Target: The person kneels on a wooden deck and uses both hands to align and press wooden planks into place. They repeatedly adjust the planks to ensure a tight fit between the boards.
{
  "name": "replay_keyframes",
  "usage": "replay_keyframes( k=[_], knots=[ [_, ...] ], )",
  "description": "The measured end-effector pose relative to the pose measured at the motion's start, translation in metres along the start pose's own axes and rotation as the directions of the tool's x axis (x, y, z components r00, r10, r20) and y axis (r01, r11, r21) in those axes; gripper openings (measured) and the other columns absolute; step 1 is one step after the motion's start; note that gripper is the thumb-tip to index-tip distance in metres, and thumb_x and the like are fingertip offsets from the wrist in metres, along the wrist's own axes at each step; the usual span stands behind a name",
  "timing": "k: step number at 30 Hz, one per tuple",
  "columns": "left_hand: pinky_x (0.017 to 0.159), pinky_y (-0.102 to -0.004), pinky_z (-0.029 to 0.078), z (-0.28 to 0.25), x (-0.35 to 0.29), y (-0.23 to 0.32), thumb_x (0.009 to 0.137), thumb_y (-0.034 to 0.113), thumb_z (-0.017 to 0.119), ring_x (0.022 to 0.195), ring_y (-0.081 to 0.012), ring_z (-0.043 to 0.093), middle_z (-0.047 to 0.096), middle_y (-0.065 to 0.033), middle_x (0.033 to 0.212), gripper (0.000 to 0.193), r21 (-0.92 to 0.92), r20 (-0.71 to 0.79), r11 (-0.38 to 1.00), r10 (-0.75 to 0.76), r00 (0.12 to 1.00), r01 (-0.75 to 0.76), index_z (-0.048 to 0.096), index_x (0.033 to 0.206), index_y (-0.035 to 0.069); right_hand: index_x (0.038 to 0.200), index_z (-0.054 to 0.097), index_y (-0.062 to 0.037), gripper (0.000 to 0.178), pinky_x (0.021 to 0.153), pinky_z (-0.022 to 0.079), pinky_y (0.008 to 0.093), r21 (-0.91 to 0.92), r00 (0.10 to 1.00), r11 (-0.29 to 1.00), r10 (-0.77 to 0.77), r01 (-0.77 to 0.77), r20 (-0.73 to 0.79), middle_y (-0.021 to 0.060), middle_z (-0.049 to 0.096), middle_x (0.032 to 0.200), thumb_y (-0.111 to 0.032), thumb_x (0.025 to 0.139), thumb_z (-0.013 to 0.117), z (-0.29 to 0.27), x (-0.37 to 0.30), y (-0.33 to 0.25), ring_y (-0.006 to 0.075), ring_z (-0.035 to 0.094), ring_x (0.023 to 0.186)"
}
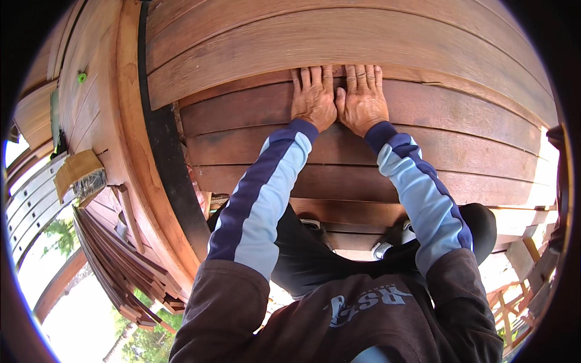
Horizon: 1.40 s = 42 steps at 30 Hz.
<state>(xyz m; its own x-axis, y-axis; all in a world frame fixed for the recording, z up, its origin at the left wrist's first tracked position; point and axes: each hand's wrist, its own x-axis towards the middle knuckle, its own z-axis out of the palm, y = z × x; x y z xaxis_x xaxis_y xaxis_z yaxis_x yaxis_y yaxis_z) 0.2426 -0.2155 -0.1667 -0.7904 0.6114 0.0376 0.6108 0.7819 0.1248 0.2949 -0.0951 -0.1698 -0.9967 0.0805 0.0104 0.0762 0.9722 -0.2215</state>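
My left hand (314, 97) and my right hand (364, 98) lie side by side, backs up, on reddish-brown wooden boards (242, 109). The fingers of both are stretched out and pointing away from me. Their tips meet the near edge of a wide, lighter brown plank (339, 42) that sits over the boards; whether they reach a little beneath it I cannot tell. The thumbs are close together between the hands. Between that plank and the boards a narrow gap shows on either side of the fingers.
A black strip (163, 139) runs along the left end of the boards, beside a wooden beam (130, 121). Farther left are a torn cardboard box (78, 171) and a stack of thin wooden strips (115, 266). Wooden pieces (523, 257) lie at the lower right.
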Motion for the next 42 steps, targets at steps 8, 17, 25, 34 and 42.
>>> replay_keyframes(
  k=[8,17,25,34,42],
  knots=[
    [0.111,-0.0582,0.018,0.0003,-0.0012,-0.0001,0.090,0.033,0.049,0.132,-0.0443,0.025,0.024,-0.0247,0.145,0.070,-0.014,0.008,1.000,0.000,1.000,0.000,0.025,0.145,-0.001,0.137,0.038,0.0083,0.061,0.116,0.010,0.0511,0.020,0.999,1.000,-0.019,0.020,-0.051,0.0232,0.036,0.144,-0.035,0.094,0.036,0.0029,-0.0011,0.0015,0.0391,0.024,0.138],
    [0.111,-0.0605,0.016,0.0024,0.0004,-0.0006,0.088,0.036,0.048,0.132,-0.0451,0.025,0.026,-0.0263,0.144,0.071,0.002,-0.005,1.000,0.021,1.000,-0.021,0.027,0.144,-0.004,0.137,0.039,0.0080,0.061,0.116,0.011,0.0506,0.059,0.999,0.998,0.011,-0.008,-0.044,0.0249,0.035,0.144,-0.035,0.094,0.039,0.0012,-0.0014,0.0003,0.0399,0.026,0.138],
    [0.110,-0.0590,0.019,0.0005,0.0006,0.0004,0.090,0.031,0.049,0.130,-0.0448,0.028,0.031,-0.0258,0.140,0.063,0.004,-0.052,0.999,0.036,0.998,-0.036,0.032,0.141,-0.002,0.137,0.039,0.0091,0.062,0.116,0.013,0.0502,0.078,0.995,0.997,0.004,0.004,-0.103,0.0272,0.034,0.144,-0.035,0.093,0.042,-0.0013,-0.0025,-0.0008,0.0408,0.024,0.138],
    [0.111,-0.0593,0.019,0.0030,0.0016,-0.0014,0.090,0.036,0.050,0.130,-0.0436,0.028,0.029,-0.0231,0.141,0.069,0.087,0.009,0.996,0.033,0.999,-0.034,0.026,0.143,-0.001,0.139,0.036,0.0077,0.063,0.116,0.010,0.0508,0.004,0.999,1.000,-0.001,0.001,-0.052,0.0238,0.035,0.145,-0.037,0.096,0.035,-0.0032,-0.0023,-0.0014,0.0396,0.023,0.139],
    [0.112,-0.0569,0.016,0.0002,0.0001,0.0006,0.092,0.028,0.049,0.133,-0.0438,0.024,0.027,-0.0239,0.144,0.062,0.032,0.010,0.999,0.018,1.000,-0.018,0.028,0.143,0.000,0.139,0.036,0.0086,0.063,0.116,0.010,0.0506,0.046,0.998,0.999,-0.001,0.004,-0.062,0.0234,0.035,0.145,-0.036,0.095,0.036,-0.0027,-0.0031,-0.0009,0.0402,0.023,0.139]
  ],
)
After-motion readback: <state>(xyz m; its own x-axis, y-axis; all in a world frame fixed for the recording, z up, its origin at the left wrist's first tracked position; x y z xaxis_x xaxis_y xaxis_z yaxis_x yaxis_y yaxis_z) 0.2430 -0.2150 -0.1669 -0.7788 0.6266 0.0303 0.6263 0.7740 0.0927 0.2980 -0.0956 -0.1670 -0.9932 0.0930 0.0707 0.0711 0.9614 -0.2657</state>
